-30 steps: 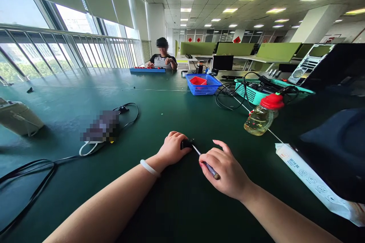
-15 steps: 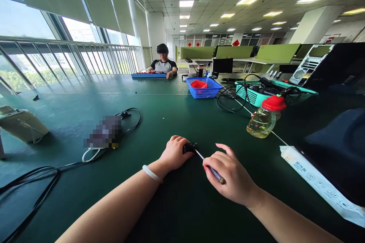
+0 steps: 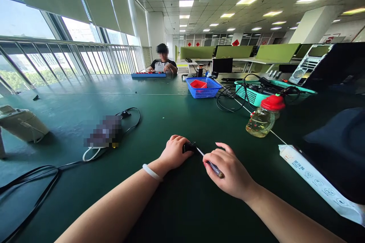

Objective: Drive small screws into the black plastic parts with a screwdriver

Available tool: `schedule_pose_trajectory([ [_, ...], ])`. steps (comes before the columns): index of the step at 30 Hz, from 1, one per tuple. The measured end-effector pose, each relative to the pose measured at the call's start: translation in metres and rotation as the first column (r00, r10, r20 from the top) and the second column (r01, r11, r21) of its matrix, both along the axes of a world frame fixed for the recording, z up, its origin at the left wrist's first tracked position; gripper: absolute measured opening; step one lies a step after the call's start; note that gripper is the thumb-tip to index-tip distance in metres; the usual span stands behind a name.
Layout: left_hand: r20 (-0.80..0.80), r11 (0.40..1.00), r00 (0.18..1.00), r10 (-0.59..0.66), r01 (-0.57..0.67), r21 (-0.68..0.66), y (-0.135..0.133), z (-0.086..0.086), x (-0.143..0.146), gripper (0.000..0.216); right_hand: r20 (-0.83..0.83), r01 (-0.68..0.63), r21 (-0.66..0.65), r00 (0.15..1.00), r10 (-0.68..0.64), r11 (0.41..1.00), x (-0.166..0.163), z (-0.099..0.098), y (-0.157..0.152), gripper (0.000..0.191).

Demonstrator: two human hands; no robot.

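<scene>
On the dark green tabletop (image 3: 171, 117), my left hand (image 3: 175, 152) is closed around a small black part (image 3: 190, 147), pressing it against the surface. My palm and fingers hide some of it, and its exact kind does not show. My right hand (image 3: 226, 169) pinches a screwdriver (image 3: 213, 168) with a dark handle and a thin metal shaft. The shaft slants up and to the left, its tip at the right side of the black part. Whether the tip sits in a screw is too small to tell. A white band is around my left wrist.
A red-lidded bottle (image 3: 264, 117) stands at right, near a teal basket (image 3: 251, 97) of cables. Behind are a blue basket (image 3: 203, 90) and a person (image 3: 163, 62) seated with a blue tray (image 3: 148, 75). A white packet (image 3: 319, 184) lies right; a beige container (image 3: 24, 124) and cables lie left.
The screwdriver and my right hand have shifted slightly up and left. My left hand stays on the black part. The seated person's hand has lifted from the table toward their chest.
</scene>
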State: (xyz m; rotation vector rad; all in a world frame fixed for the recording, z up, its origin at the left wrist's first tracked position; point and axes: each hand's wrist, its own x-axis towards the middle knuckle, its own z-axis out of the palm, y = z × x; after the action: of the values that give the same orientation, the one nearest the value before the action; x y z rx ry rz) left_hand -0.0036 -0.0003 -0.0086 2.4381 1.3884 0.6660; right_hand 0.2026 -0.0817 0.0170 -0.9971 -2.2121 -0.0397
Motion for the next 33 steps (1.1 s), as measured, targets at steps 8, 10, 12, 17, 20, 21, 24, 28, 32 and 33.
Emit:
schedule_pose_trajectory([
  [8, -0.008, 1.000, 1.000, 0.002, -0.002, -0.008, 0.000, 0.001, 0.001, 0.027, -0.250, 0.002, -0.181, 0.967, -0.048, 0.984, 0.007, -0.004, 0.007, 0.012],
  [10, -0.007, 1.000, 1.000, -0.001, 0.001, -0.018, 0.000, 0.001, 0.001, 0.027, -0.367, -0.007, -0.330, 0.922, -0.121, 0.944, 0.011, -0.007, 0.012, 0.013],
  [12, -0.010, 1.000, 1.000, -0.003, 0.003, -0.028, 0.001, 0.002, 0.001, 0.027, -0.494, -0.072, -0.473, 0.847, -0.197, 0.878, 0.015, -0.012, 0.019, 0.018],
  [17, -0.016, 0.999, 1.000, -0.012, 0.011, -0.032, 0.001, 0.003, 0.002, 0.028, -0.763, -0.314, -0.605, 0.490, -0.421, 0.731, 0.018, -0.022, 0.034, 0.027],
  [20, -0.020, 1.000, 1.000, -0.016, 0.016, -0.021, 0.001, 0.003, 0.001, 0.026, -0.783, -0.390, -0.619, 0.374, -0.498, 0.681, 0.019, -0.022, 0.036, 0.027],
  [21, -0.022, 1.000, 1.000, -0.017, 0.016, -0.019, 0.000, 0.003, 0.001, 0.026, -0.785, -0.401, -0.618, 0.358, -0.505, 0.676, 0.020, -0.021, 0.036, 0.027],
  [24, -0.027, 1.000, 1.000, -0.015, 0.014, -0.023, 0.000, 0.004, 0.002, 0.028, -0.786, -0.416, -0.619, 0.339, -0.517, 0.666, 0.020, -0.020, 0.035, 0.024],
  [28, -0.021, 1.000, 1.000, -0.009, 0.008, -0.028, 0.000, 0.004, 0.002, 0.027, -0.781, -0.418, -0.624, 0.336, -0.526, 0.660, 0.021, -0.020, 0.035, 0.023],
  [32, -0.012, 1.000, 1.000, -0.013, 0.013, -0.027, 0.000, 0.003, 0.002, 0.026, -0.778, -0.403, -0.628, 0.351, -0.521, 0.666, 0.021, -0.020, 0.036, 0.028],
  [33, -0.012, 1.000, 1.000, -0.013, 0.012, -0.027, 0.000, 0.004, 0.002, 0.027, -0.779, -0.401, -0.627, 0.354, -0.518, 0.668, 0.020, -0.020, 0.036, 0.030],
])
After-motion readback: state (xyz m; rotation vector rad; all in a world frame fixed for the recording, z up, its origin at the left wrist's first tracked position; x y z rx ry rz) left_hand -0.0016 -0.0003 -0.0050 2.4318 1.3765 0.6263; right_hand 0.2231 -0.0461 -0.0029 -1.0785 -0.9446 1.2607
